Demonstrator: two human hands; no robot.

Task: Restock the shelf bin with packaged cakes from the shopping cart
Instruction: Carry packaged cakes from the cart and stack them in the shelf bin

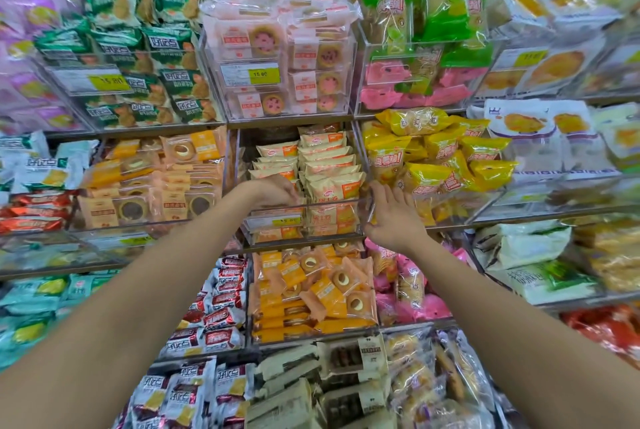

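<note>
A: Hands first. Left hand (277,190) reaches into the clear shelf bin (304,221), fingers curled down onto the packaged cakes (329,165) in the left row. Could be pinching one pack, could be only pressing; fingertips are hidden, so I cannot tell.

B: Right hand (391,217)?

A: At the bin's right front corner, fingers spread and fairly straight, thumb low. It touches the clear wall there and grasps nothing that I can see.

B: Where are the cakes?

A: In the bin between the two hands. Cream and orange packs in two rows, standing on edge; the right row is full to the front, the left row sits lower under the left hand. Yellow price tag (291,221) on the bin front, just below the left hand.

B: Around the hands?

A: Left of the left hand, a bin of orange ring-cake packs (156,183). Right of the right hand, yellow snack bags (440,158), piled loose. Above both hands, pink tart packs (277,58) in a clear bin, green packs (145,48) to the left of that and green and pink bags (422,48) to the right. Below the hands, more orange ring-cake packs, red and white packs (221,311) lower left, pink bags lower right.

B: Cart?

A: Not in the shot. Both forearms bare, coming up from the bottom corners.
</note>
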